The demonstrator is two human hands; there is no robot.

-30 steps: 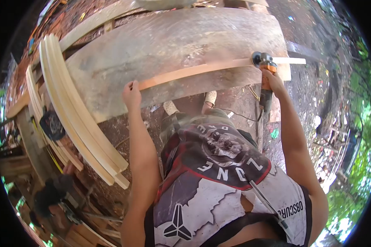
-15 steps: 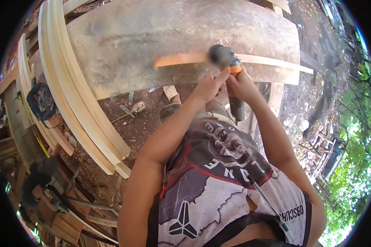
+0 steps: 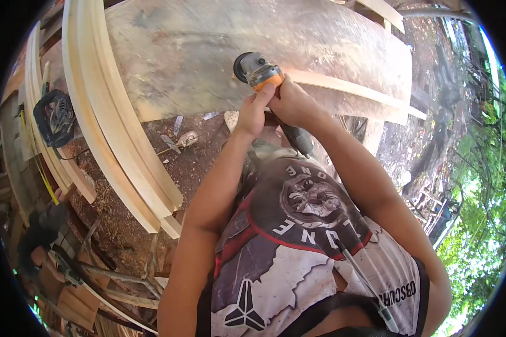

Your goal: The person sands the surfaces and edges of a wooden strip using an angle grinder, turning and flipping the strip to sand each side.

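Observation:
An orange and grey angle grinder (image 3: 266,75) is held above the near part of the broad board, its dark round disc toward the upper left. My left hand (image 3: 254,112) grips it near the orange collar. Around its body, just to the right, my right hand (image 3: 294,101) is wrapped. A long narrow wood strip (image 3: 343,85) lies on the broad board (image 3: 208,33), running right past its edge; its left end is hidden behind the grinder and hands.
Long pale planks (image 3: 104,101) are stacked at the left. Beyond them are a black tray-like object (image 3: 54,118) and a yellow tape (image 3: 44,174). Another person (image 3: 36,241) is at the lower left. Scraps lie on the ground (image 3: 191,168).
My left hand has left the strip's left end and joined the grinder. The grinder and right hand have moved left along the strip, which also shifted right. The view has shifted.

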